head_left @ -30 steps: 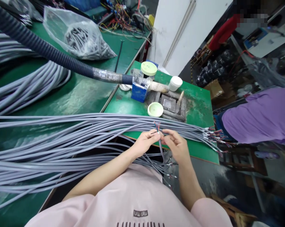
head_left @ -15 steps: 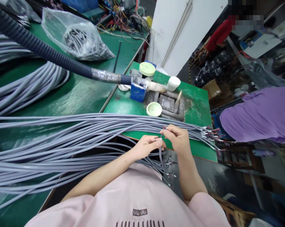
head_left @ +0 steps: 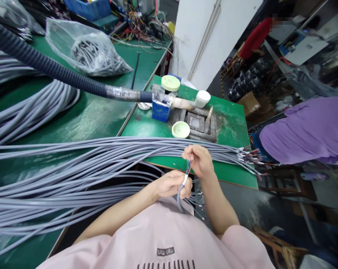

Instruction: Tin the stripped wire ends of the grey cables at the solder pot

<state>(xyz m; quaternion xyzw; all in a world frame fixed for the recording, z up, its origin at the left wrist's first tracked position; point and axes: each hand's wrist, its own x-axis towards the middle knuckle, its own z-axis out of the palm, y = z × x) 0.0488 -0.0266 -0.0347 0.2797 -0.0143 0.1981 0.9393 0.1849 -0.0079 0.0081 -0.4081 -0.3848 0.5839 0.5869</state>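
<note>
Cables (head_left: 157, 144) stretch left to right across the table (head_left: 146, 127) before me; a dish (head_left: 180, 129) and tub (head_left: 202, 98) stand behind them on the right, a bag (head_left: 66, 37) beyond on the left.

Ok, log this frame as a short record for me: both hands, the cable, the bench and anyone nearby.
Left hand: holding a grey cable near its white sleeve
Right hand: at the tops of the coloured wires; whether it pinches them is hard to tell
Cable end: points upward, wires exposed
Cable bundle: lies across the green bench, bared ends at the right
Behind bundle: pale green dish, white jar, blue box
Nearby: person in purple, at the right
</note>
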